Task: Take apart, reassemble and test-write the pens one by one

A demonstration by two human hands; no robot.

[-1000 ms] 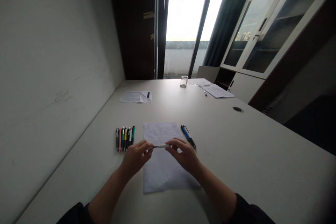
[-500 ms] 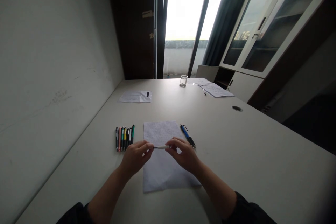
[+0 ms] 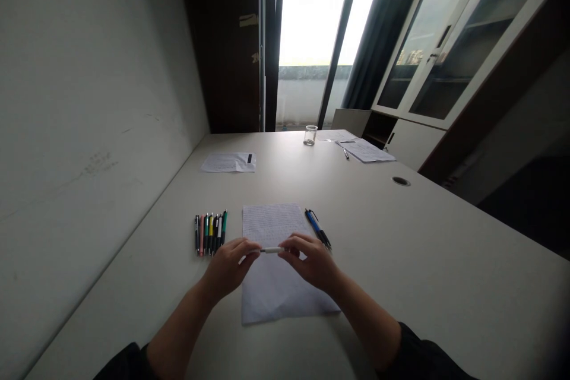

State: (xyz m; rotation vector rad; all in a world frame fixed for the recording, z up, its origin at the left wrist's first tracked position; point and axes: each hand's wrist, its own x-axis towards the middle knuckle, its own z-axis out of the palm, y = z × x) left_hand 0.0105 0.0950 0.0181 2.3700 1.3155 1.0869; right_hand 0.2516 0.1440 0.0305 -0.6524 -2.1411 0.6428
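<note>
Vs a second ago: less thin dark rod (image 3: 262,250) shows between the left fingertips and the white barrel (image 3: 273,250); hands look slightly closer together. Reads as rod going further into barrel, but fingers cover both outer ends, so can't confirm it's seated. Grip: left hand (image 3: 230,262) pinches the rod, right hand (image 3: 312,262) pinches the barrel's other end. Both parts held above the middle of the paper sheet (image 3: 285,291). Pen row (image 3: 211,234) left of sheet, pen pair (image 3: 317,229) just right of it, both unchanged
</note>
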